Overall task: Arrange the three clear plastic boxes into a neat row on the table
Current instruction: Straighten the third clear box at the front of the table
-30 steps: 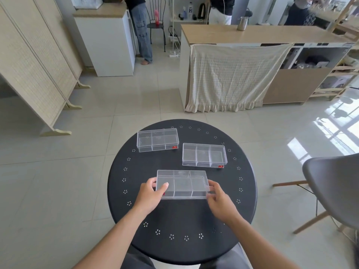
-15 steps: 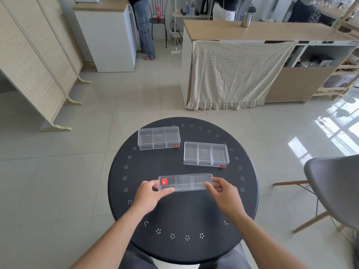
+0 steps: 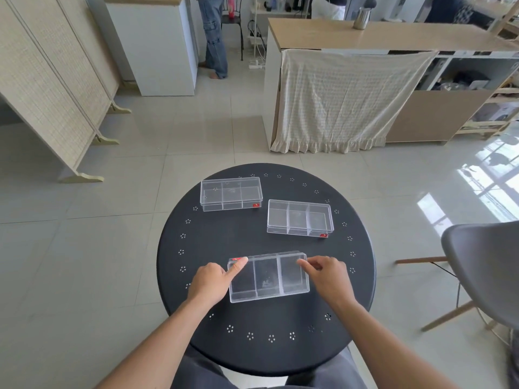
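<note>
Three clear plastic boxes with inner dividers lie on a round black table (image 3: pixel 213 242). The near box (image 3: pixel 269 276) rests flat in front of me, its red sticker at the far left corner. My left hand (image 3: pixel 210 280) holds its left end, thumb on the top corner. My right hand (image 3: pixel 327 276) touches its right end with the fingertips. A second box (image 3: pixel 230 193) sits at the far left of the table. The third box (image 3: pixel 300 218) sits to the right, a little nearer than the second one.
A grey chair (image 3: pixel 486 268) stands close to the table's right side. Beyond the table are a counter draped with a cream cloth (image 3: pixel 345 99), a folding screen (image 3: pixel 53 80) at the left, and a person's legs (image 3: pixel 214 37) by a white cabinet.
Both hands turned the near box over, tipping it up on its edge half a second ago and laying it flat again, so its red sticker now sits at the far left corner.
</note>
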### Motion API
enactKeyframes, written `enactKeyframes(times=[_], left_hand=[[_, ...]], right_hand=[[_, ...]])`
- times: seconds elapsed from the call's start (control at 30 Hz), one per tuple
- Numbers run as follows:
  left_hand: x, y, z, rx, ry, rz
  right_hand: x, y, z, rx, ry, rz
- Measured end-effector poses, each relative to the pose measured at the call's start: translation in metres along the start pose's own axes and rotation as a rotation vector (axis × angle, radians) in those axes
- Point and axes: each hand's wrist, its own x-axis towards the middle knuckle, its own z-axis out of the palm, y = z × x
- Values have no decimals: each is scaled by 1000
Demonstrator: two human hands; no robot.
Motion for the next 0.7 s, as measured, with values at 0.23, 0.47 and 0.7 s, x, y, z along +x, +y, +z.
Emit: enactKeyframes(times=[0.23,0.47,0.7], left_hand=[[2,-14,12,72,-97,6],[4,-14,4,57,-175,-48],[16,-8,-6,78,-227,-80]], right_hand=[[-4,12,8,-37,-48,74],[3,18,5,-3,-138,137],[13,22,-3,-28,-206,176]])
